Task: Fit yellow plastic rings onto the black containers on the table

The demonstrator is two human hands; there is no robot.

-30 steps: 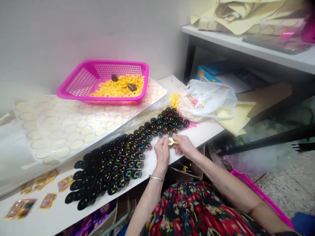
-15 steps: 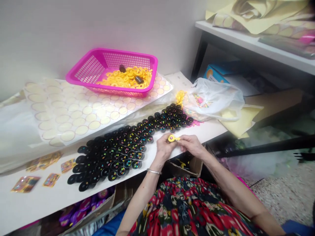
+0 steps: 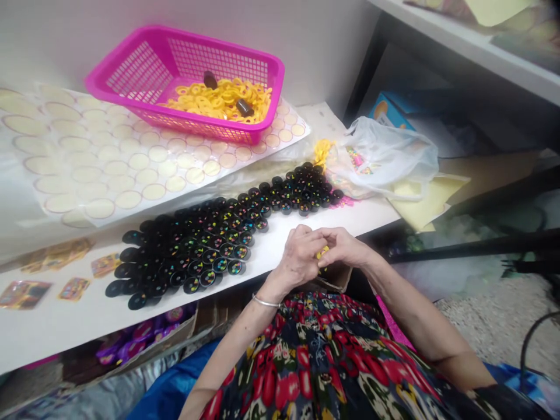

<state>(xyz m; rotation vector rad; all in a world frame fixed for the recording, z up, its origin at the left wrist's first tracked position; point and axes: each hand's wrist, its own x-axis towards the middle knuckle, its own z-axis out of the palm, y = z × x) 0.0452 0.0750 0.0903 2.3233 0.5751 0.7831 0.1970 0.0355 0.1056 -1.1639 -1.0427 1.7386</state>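
Note:
My left hand [image 3: 301,255] and my right hand [image 3: 343,246] meet at the table's front edge, both closed around a small yellow plastic piece [image 3: 322,254]. Fingers cover most of that piece, so only a bit of yellow shows between them. To the left, many small round black cups [image 3: 210,233] stand packed in a long group on the white table [image 3: 271,245], with tiny coloured bits inside them. Under the hands an open cardboard box [image 3: 336,277] is partly hidden.
A pink basket [image 3: 184,119] holds yellow rings [image 3: 219,99] and two dark cylinders. It rests on a sheet of round stickers [image 3: 153,191]. A clear plastic bag [image 3: 394,154] lies at the right. Orange packets [image 3: 74,289] lie at the left, and purple items [image 3: 135,341] fill a box below.
The view has tilted lower. My left hand has turned over, back upward, and both hands have closed together around the yellow piece, which was plainly visible between the fingertips before.

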